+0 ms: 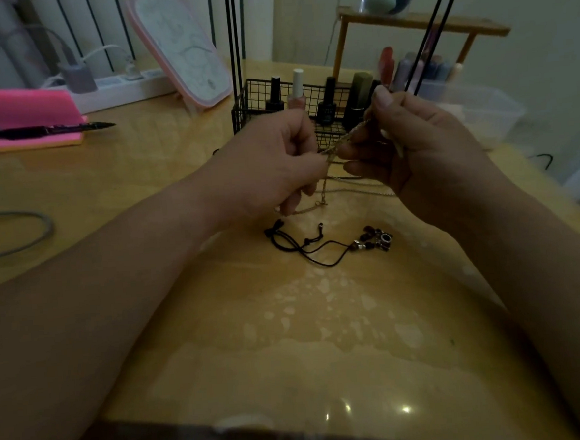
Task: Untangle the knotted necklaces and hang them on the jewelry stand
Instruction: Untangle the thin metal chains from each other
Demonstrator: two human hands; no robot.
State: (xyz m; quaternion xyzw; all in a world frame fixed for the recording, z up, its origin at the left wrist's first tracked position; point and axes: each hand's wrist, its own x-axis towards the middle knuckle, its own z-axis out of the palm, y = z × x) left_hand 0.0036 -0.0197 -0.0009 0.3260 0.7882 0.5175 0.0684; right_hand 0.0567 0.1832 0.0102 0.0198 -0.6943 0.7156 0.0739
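Note:
A thin gold chain necklace [327, 186] hangs knotted between both hands above the wooden table [219, 310]. My left hand [271, 166] pinches the chain at its left part. My right hand [414, 149] pinches the same chain higher up, thumb raised. Loose strands of chain trail onto the table under my hands. A black cord necklace with dark beads and a metal ring [334, 242] lies flat just below. Tall thin black rods [234, 34], which may be the jewelry stand, rise behind the hands.
A black wire basket [249, 102] with nail polish bottles stands behind my hands. A pink-rimmed mirror [180, 45], pink sticky notes with a pen [31, 117], a power strip, a wooden shelf [415, 25] and a clear plastic box [480, 110] line the back. A grey band [15, 232] lies at left.

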